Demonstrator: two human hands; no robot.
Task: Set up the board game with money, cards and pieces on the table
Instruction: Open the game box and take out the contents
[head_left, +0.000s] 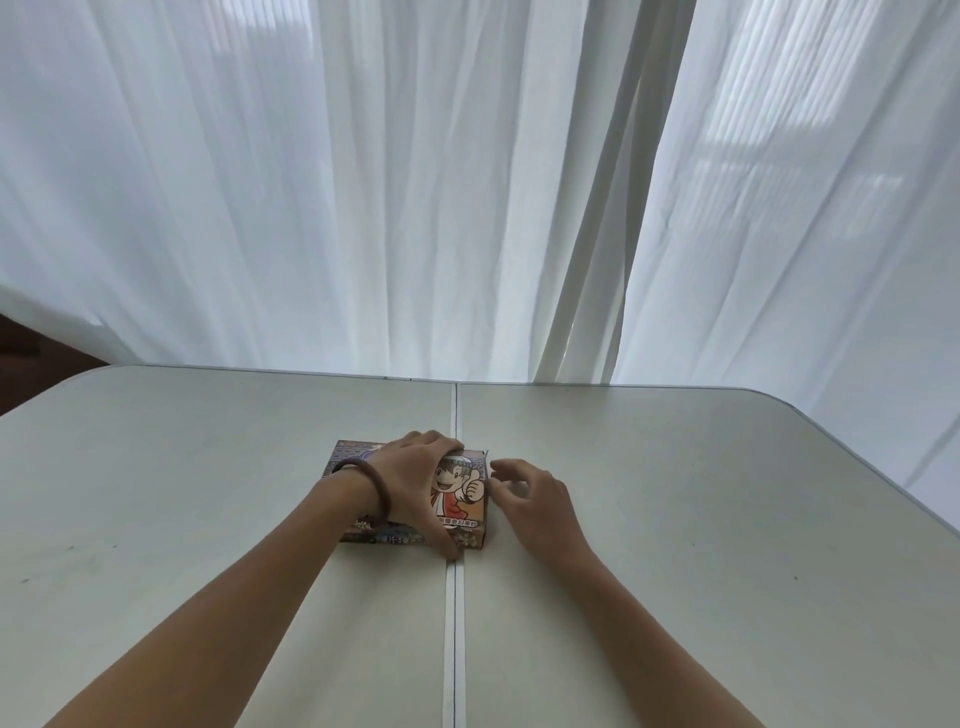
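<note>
**Game box (462, 499) closed at mid-table, spanned by the left hand, right hand at its right end**

Nearest the camera, both bare forearms reach in from the near edge and converge towards the centre of the table (675, 493). Its pale centre seam (451, 649) runs near to far between them.

The left hand (410, 478), with a dark bracelet (382, 501) at the wrist, lies across the top of the box. Its thumb hooks over the near edge and its fingers curl over the far edge, so it grips the box across its short side and holds it flat on the table.

The box lies with its long axis running left to right, slightly skewed. It straddles the seam, with most of it to the left and only its right end past the line. The lid looks closed, and no money, cards or pieces can be seen.

The right hand (535, 499) sits just beside that right end. Its palm faces left, the fingers are half curled around nothing, and the fingertips point at the short end face. Whether they touch the cardboard cannot be told.

The next move probably depends on this: the box's end lies directly left of the right fingertips, at their level. A short reach leftwards would likely bring them to the end flap while the left hand steadies the box. The right hand is plainly the nearer one to that end, and the task appears to be at its very start.

Beyond the box the tabletop runs bare to its far edge, and white curtains (467, 182) hang behind it.
</note>
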